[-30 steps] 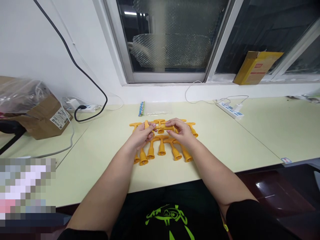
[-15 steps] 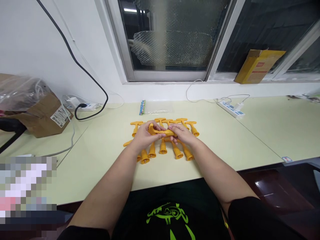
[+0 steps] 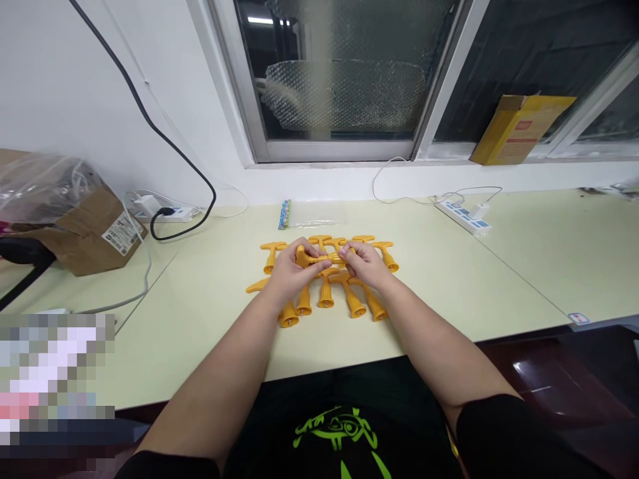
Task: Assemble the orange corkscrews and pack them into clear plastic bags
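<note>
My left hand [image 3: 294, 268] is closed around the handle end of a yellow T-handled piece [image 3: 301, 257], which lies roughly sideways above the table. The fingers of my right hand [image 3: 367, 265] pinch its other end, so that end is mostly covered. Beneath and around my hands lie several like pieces in two rough rows. A near-row piece [image 3: 325, 293] points its flared, hollow end toward me, and a far-row piece [image 3: 387, 256] lies just beyond my right hand. My hands hide parts of both rows.
Behind the rows lies a clear plastic bag [image 3: 317, 214] with a colourful header. Power strips [image 3: 463, 217] with cables sit along the wall. At the left stands a brown cardboard box [image 3: 94, 233]; a yellow carton [image 3: 522, 130] leans on the windowsill.
My right-hand fingers have shifted slightly up and curled more tightly around their end of the held piece. My left hand keeps nearly the same grip. The lying pieces look unmoved.
</note>
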{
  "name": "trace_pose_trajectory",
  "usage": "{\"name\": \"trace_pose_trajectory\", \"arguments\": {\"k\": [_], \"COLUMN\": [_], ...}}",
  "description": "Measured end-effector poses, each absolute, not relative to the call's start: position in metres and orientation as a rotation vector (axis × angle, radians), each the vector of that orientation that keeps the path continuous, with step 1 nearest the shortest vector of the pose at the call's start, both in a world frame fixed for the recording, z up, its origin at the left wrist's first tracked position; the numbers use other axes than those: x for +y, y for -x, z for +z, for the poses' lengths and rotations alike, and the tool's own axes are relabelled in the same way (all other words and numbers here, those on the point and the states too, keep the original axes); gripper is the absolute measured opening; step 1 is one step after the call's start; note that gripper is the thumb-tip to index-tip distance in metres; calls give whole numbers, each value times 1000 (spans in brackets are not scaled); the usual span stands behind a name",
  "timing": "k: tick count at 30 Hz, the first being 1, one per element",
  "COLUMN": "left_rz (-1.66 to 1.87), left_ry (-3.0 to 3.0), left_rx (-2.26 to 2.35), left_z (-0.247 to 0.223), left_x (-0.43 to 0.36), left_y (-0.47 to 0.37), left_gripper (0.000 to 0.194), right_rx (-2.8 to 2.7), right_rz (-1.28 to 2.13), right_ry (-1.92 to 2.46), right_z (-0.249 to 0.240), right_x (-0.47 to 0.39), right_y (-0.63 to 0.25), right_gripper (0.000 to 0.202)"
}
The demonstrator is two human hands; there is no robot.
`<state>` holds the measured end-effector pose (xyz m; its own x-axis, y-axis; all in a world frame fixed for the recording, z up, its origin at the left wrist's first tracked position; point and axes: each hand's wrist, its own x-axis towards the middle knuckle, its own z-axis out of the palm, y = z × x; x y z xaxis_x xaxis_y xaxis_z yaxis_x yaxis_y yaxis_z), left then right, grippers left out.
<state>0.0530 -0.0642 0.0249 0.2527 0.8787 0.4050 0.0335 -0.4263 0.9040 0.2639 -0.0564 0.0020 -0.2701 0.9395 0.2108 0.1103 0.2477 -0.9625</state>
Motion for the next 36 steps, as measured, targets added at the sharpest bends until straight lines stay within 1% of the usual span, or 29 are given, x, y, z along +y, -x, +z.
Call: {"name": "trace_pose_trajectory", "arguments": {"k": [2, 4, 7, 9, 10, 12, 16, 19, 22, 24, 28, 30, 33, 36], "left_rz": [1288, 1271, 1241, 1185, 1155, 1124, 1088, 983, 946, 965, 945, 907, 990, 1243], "left_ry": [-1833, -1843, -1703, -1608, -1584, -1622, -1883, -2034, -2064, -2007, -1866, -1788, -1722, -1679], "left_rx": [862, 885, 954, 993, 1008, 1040, 1033, 951, 907, 919, 861, 747, 631, 640], "left_z": [26, 27, 26, 24, 24, 22, 24, 27, 26, 22, 11, 8, 11, 17], "left_x": [-66, -66, -59, -54, -52, -50, -56, -62, -65, -64, -62, -61, -57, -45], "left_y": [-52, -51, -48, -46, -44, -43, -44, -47, -49, -51, -52, -52, -47, -35], "left_gripper": [34, 34, 41, 45, 47, 47, 39, 32, 31, 32, 31, 32, 37, 42], "right_rx": [-1626, -1665, -1733, -1792, -1808, -1797, -1746, -1788, -1732, -1685, -1660, -1632, -1542, -1384], "right_rz": [1261, 1290, 1049, 883, 855, 951, 1354, 1420, 1516, 1665, 1880, 1968, 2005, 1828], "right_ry": [1033, 1049, 980, 928, 923, 936, 843, 673, 553, 524, 523, 501, 461, 497], "right_z": [4, 6, 8, 9, 9, 8, 5, 6, 9, 10, 9, 10, 16, 23], "right_x": [-56, -57, -61, -63, -64, -64, -61, -60, -61, -63, -66, -65, -64, -60], "right_y": [-264, -264, -263, -262, -261, -260, -263, -265, -264, -263, -266, -272, -284, -298], "right_gripper": [53, 51, 35, 35, 33, 27, 26, 21, 19, 23, 43, 44, 42, 39]}}
